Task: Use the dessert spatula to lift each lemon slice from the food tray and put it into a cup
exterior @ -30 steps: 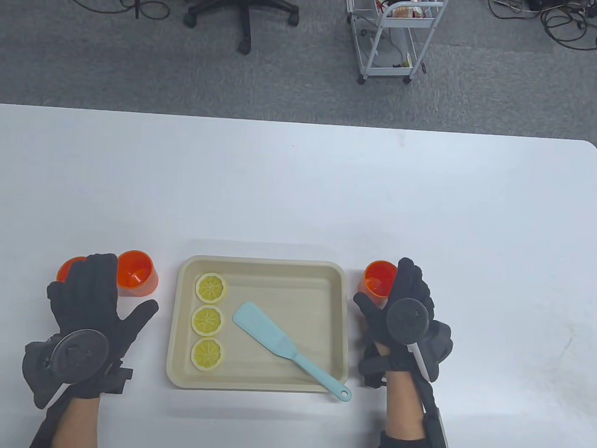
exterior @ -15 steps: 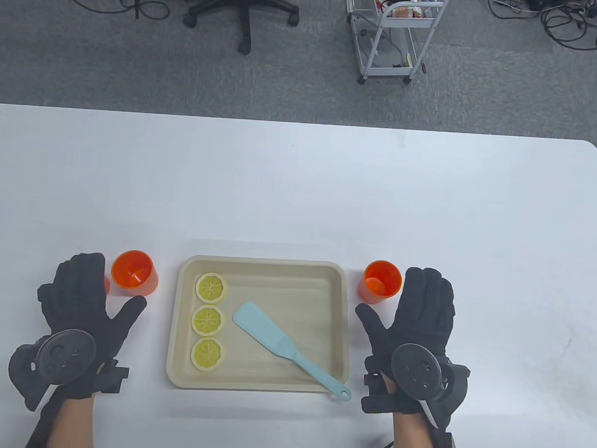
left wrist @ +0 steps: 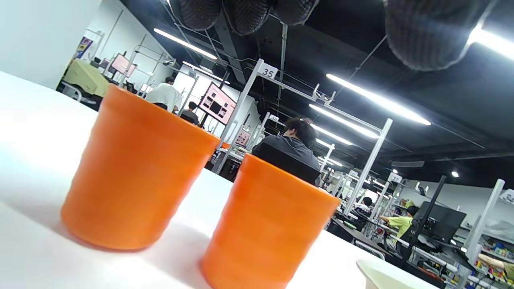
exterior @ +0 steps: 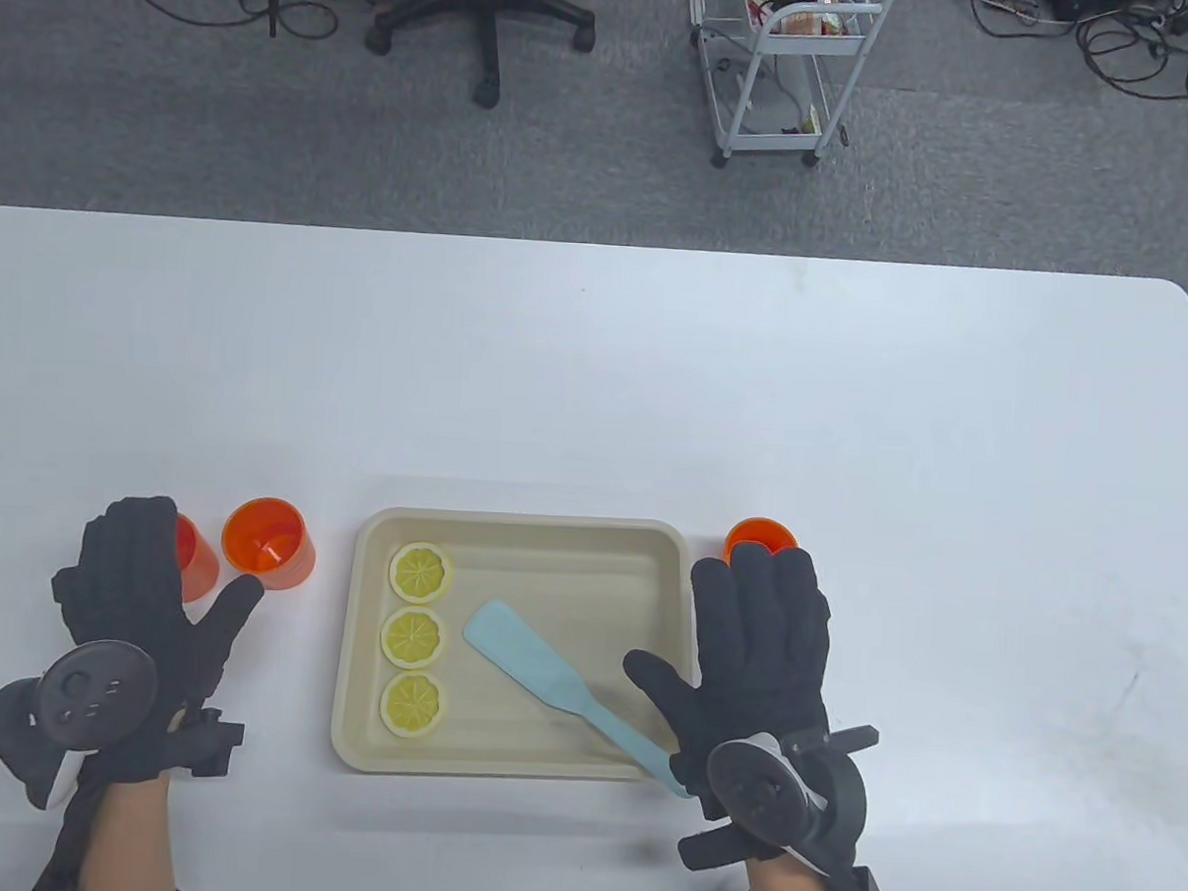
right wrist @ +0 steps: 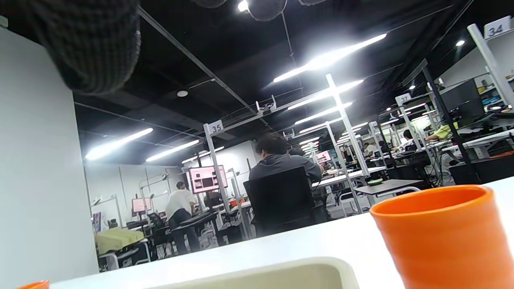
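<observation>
Three lemon slices (exterior: pixel 415 637) lie in a column at the left of the beige food tray (exterior: pixel 521 528). A light blue dessert spatula (exterior: pixel 545 672) lies diagonally in the tray, its handle end running under my right hand (exterior: pixel 743 634). That hand hovers flat with fingers spread over the tray's right rim, holding nothing. An orange cup (exterior: pixel 754 534) (right wrist: pixel 445 237) stands just beyond its fingertips. My left hand (exterior: pixel 139 603) lies open left of the tray, partly covering one orange cup (exterior: pixel 195 556) (left wrist: pixel 136 176); a second orange cup (exterior: pixel 268 543) (left wrist: pixel 269 228) stands beside it.
The white table (exterior: pixel 597 367) stretches far beyond the tray. Past its far edge are an office chair (exterior: pixel 485 17) and a white wire cart (exterior: pixel 778 70) on grey carpet. The wrist views show people at desks in the background.
My right hand has moved left and toward the near edge, from beside the right cup to over the tray's right rim and the spatula handle. My left hand has slid slightly left.
</observation>
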Available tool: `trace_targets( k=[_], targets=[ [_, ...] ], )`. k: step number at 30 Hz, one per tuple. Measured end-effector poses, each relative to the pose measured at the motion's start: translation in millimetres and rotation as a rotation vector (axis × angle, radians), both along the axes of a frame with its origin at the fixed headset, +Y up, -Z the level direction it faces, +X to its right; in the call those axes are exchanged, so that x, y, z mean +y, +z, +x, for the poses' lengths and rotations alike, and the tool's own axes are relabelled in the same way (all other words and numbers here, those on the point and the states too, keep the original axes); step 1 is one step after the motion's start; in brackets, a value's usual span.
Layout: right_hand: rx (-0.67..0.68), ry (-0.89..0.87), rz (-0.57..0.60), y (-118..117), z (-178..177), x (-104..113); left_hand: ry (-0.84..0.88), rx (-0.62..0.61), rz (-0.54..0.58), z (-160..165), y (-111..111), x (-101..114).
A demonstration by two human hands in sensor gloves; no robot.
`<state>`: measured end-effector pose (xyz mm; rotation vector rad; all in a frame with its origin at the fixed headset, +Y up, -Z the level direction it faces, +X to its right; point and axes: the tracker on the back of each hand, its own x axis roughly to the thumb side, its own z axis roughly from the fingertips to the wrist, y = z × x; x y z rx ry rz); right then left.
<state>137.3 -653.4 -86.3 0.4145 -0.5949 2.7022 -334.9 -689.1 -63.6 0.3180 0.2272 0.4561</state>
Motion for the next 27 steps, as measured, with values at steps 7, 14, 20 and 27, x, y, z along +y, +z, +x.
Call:
trace_targets(
  k=[7,14,20,27],
  targets=[
    [0.029,0.056,-0.027,0,-8,-4,0.062,0.047,-0.034,-19,-3,-12],
    [0.05,0.087,-0.055,0,-13,-7,0.06,0.108,-0.169,-35,-13,-36],
    [0.066,0.101,-0.086,-2,-16,-11,0.077,0.179,-0.22,-43,-19,-55],
    [0.075,0.128,-0.105,-3,-20,-14,0.115,0.198,-0.243,-47,-22,-62]
  ],
)
